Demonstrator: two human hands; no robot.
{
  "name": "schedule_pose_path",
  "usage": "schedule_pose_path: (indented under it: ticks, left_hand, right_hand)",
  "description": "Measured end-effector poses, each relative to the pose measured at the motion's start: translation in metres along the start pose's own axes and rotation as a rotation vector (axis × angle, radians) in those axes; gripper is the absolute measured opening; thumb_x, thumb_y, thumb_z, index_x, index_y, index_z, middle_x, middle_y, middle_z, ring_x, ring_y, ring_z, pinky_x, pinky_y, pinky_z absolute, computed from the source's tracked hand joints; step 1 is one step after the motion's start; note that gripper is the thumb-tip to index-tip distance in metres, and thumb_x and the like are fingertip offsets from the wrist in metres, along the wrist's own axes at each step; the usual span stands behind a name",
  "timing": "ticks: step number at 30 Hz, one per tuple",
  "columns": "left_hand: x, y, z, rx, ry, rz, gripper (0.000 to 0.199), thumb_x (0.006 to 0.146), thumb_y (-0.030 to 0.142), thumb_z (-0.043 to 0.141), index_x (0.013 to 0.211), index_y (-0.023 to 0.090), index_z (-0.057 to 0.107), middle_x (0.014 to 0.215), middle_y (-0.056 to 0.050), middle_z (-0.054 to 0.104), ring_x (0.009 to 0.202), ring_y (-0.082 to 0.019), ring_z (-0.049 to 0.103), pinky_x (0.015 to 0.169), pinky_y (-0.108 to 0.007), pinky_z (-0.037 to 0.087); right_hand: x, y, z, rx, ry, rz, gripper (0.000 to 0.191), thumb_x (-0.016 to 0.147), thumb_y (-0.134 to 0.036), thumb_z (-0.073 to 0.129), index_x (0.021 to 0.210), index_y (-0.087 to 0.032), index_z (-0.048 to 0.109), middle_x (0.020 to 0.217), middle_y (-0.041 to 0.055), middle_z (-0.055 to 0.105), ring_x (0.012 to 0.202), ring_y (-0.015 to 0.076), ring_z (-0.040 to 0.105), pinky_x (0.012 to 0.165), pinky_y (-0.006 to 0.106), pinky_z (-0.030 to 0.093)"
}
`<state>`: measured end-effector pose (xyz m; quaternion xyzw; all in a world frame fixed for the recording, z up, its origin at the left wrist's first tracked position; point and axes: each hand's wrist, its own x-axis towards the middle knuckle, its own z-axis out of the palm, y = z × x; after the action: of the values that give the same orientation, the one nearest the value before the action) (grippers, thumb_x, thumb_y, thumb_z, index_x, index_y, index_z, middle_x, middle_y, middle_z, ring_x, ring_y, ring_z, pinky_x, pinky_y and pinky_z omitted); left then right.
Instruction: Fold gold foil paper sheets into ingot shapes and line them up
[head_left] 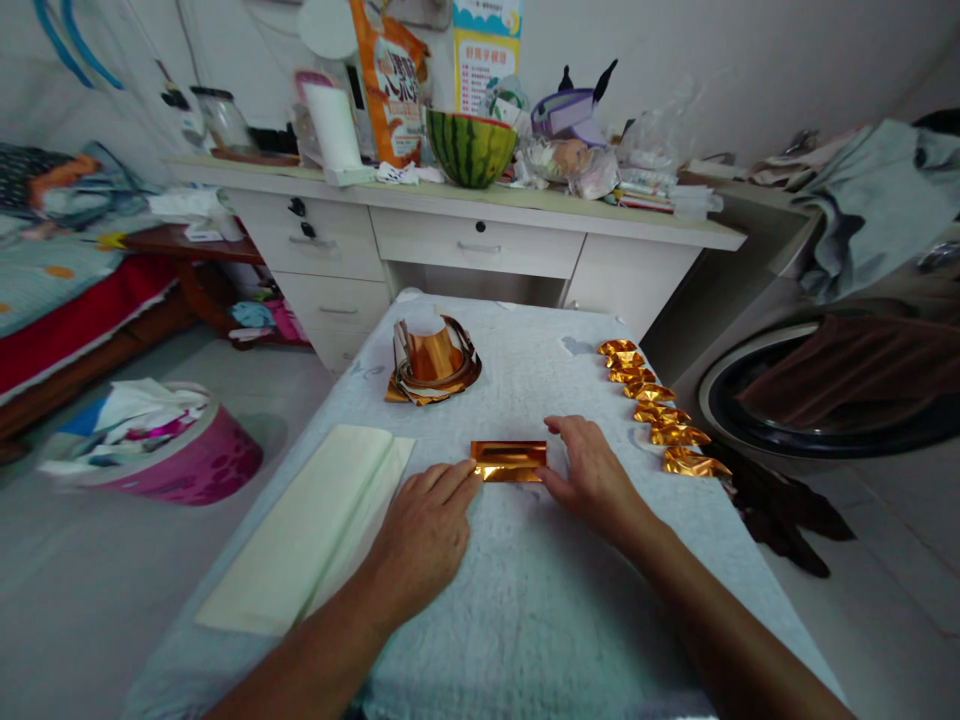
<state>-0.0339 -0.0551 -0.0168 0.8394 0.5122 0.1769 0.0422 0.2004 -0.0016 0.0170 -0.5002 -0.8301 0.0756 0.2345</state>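
A small rectangle of shiny gold foil paper [510, 460] lies flat on the cloth-covered table, with folds running along its length. At its left end, the fingertips of my left hand [431, 535] hold it, fingers close together. My right hand [596, 475] is at the other end; its thumb touches the lower right edge and the index finger is spread above it. Farther back stands a curled stack of gold foil sheets [435, 360]. Several folded gold foil ingots [649, 393] form a row along the table's right side. Pale yellow paper [307, 530] lies left of my left forearm.
A white cabinet [480, 240] runs behind the table, its top holding a cut watermelon [471, 150], an orange bag [394, 95] and clutter. On the left floor stands a full pink bin [187, 460]. A front-loading washing machine [795, 390] with draped cloths is at right.
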Motion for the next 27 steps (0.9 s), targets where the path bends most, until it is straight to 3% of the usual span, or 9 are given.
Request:
schedule_pose_path:
  ticks: [2,4,9,13,17,22,27]
  left_hand:
    - [-0.0007,-0.0004,0.0006,-0.001,0.012,-0.001,0.047,0.08,0.006,0.046,0.123,0.02,0.057,0.134,-0.007,0.055,0.114,-0.024,0.05,0.096,-0.044,0.044]
    - [-0.0012,-0.0004,0.0006,-0.001,0.017,0.0,0.046,0.08,0.006,0.047,0.123,0.02,0.057,0.133,-0.008,0.055,0.113,-0.025,0.05,0.096,-0.044,0.045]
    - [-0.001,0.0001,-0.0009,-0.007,0.023,0.004,0.046,0.08,0.005,0.045,0.123,0.018,0.054,0.131,-0.01,0.054,0.112,-0.025,0.052,0.095,-0.045,0.046]
    - [-0.001,0.0003,-0.0022,-0.07,0.056,-0.011,0.038,0.082,0.006,0.043,0.116,0.018,0.053,0.127,-0.011,0.054,0.113,-0.025,0.052,0.097,-0.045,0.046]
    - [-0.001,-0.0009,-0.0021,-0.192,0.13,-0.081,0.028,0.081,0.01,0.047,0.108,0.018,0.046,0.112,-0.011,0.054,0.106,-0.024,0.055,0.094,-0.043,0.048]
    - [-0.0013,-0.0043,0.0009,-0.27,0.165,-0.134,0.044,0.082,0.016,0.052,0.123,0.02,0.035,0.119,-0.011,0.052,0.11,-0.024,0.055,0.093,-0.045,0.049]
    - [-0.0001,-0.0059,-0.0025,-0.356,0.121,-0.214,0.051,0.083,0.023,0.056,0.13,0.022,0.035,0.126,-0.012,0.051,0.109,-0.024,0.057,0.09,-0.044,0.05]
  right_hand:
    - [0.0039,0.0059,0.0077,0.022,-0.016,0.005,0.055,0.073,-0.022,0.068,0.123,-0.013,0.048,0.113,0.0144,0.057,0.101,0.0277,0.051,0.09,0.045,0.042]
    - [0.0044,0.0091,0.0114,0.061,-0.042,0.033,0.053,0.072,-0.021,0.069,0.121,-0.014,0.049,0.11,0.0122,0.059,0.1,0.0265,0.051,0.089,0.043,0.042]
    - [0.0005,0.0067,0.0097,0.119,-0.089,0.076,0.037,0.073,-0.014,0.067,0.108,-0.018,0.056,0.095,0.005,0.062,0.09,0.0212,0.053,0.083,0.035,0.041]
    - [-0.0007,0.0048,0.0089,0.141,-0.133,0.06,0.013,0.075,-0.011,0.064,0.085,-0.019,0.061,0.082,0.0019,0.06,0.082,0.0183,0.052,0.075,0.03,0.039]
    - [-0.002,0.0047,0.0097,0.212,-0.092,0.012,0.011,0.075,-0.008,0.063,0.075,-0.019,0.06,0.084,0.0026,0.06,0.085,0.0179,0.052,0.077,0.03,0.039]
    - [-0.0042,0.0045,0.0085,0.361,-0.026,0.051,0.006,0.077,-0.016,0.065,0.077,-0.02,0.061,0.086,0.0024,0.064,0.088,0.0186,0.055,0.082,0.032,0.042]
    - [-0.0043,0.0053,0.0084,0.491,-0.008,0.183,0.002,0.079,-0.021,0.059,0.08,-0.021,0.06,0.077,-0.0001,0.061,0.075,0.0156,0.055,0.07,0.027,0.043]
